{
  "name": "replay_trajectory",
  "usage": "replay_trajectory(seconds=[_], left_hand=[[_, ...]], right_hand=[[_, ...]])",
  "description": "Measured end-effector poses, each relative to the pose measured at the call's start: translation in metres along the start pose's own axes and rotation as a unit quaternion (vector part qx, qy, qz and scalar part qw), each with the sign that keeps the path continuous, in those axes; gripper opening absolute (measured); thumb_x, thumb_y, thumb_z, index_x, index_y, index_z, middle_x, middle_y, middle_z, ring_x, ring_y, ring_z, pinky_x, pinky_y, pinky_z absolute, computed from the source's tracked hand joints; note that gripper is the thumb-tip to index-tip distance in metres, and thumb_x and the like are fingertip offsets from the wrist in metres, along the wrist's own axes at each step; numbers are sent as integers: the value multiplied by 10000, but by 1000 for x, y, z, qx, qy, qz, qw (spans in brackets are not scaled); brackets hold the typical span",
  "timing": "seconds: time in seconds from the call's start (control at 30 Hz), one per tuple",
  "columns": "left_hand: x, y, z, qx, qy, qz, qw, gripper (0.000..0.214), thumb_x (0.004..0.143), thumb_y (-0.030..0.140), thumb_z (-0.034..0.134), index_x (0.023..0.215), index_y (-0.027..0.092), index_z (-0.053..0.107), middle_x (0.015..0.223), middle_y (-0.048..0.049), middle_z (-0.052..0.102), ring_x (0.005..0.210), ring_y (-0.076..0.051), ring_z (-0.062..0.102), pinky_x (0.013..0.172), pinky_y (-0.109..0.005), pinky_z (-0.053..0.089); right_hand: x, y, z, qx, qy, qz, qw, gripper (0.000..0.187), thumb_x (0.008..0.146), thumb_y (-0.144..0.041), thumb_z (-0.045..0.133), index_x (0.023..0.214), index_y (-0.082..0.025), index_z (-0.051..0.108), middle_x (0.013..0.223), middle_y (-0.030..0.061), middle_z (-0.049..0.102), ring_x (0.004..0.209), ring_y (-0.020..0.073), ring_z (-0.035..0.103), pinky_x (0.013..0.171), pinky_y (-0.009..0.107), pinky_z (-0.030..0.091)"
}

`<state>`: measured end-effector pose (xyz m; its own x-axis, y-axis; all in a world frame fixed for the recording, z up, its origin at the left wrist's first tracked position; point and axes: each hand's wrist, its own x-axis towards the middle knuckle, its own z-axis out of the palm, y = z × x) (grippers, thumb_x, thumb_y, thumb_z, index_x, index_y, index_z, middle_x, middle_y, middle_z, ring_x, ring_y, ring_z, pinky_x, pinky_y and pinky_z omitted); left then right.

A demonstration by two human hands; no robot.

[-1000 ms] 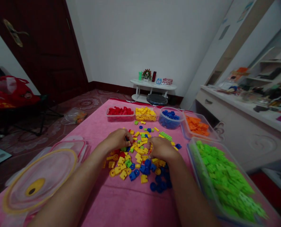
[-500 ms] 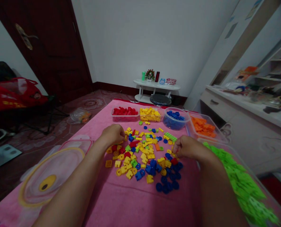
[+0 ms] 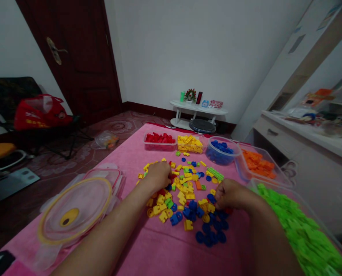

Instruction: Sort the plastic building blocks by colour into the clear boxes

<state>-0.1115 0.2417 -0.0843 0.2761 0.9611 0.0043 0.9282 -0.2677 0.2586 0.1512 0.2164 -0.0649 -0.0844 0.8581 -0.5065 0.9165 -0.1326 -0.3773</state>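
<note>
My left hand (image 3: 158,174) reaches down over the left part of a spread of mixed toy building blocks (image 3: 185,187), mostly yellow. Its fingers are curled, and the fingertips are hidden among the pieces near some red ones. At the right side of the spread, my right hand (image 3: 230,194) is closed with thumb and fingers together, beside a blue wheel-shaped piece (image 3: 211,198). What either hand grips, if anything, cannot be made out. Several blue round pieces (image 3: 211,237) lie just below my right hand.
Along the far side stand tubs of red (image 3: 160,147), yellow (image 3: 190,149) and blue blocks (image 3: 223,159). Tubs of orange (image 3: 255,184) and green pieces (image 3: 253,183) line the right. Clear lids (image 3: 45,239) lie at left on the pink cloth (image 3: 159,253).
The view has turned slightly left. My left hand has shifted right, over red pieces in the spread. My right hand has come a little closer to me, by the blue pieces.
</note>
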Motion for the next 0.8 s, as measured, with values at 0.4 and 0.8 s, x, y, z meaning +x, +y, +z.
replay_trajectory(seconds=[0.4, 0.8], left_hand=[[0, 5, -3, -13, -12, -10, 1000, 140, 595, 243, 688, 708, 161, 680, 765, -84, 657, 740, -225, 621, 654, -296, 461], [7, 6, 6, -622, -109, -6, 775, 359, 634, 387, 724, 804, 77, 661, 629, -31, 621, 516, -70, 523, 524, -183, 405]], right_hand=[[-2, -5, -8, 77, 71, -76, 992, 86, 538, -184, 672, 571, -147, 601, 456, -26, 540, 436, 88, 489, 407, 181, 319], [4, -65, 17, 414, 195, -241, 856, 319, 638, -346, 706, 844, -161, 549, 554, -57, 534, 439, 74, 478, 422, 192, 369]])
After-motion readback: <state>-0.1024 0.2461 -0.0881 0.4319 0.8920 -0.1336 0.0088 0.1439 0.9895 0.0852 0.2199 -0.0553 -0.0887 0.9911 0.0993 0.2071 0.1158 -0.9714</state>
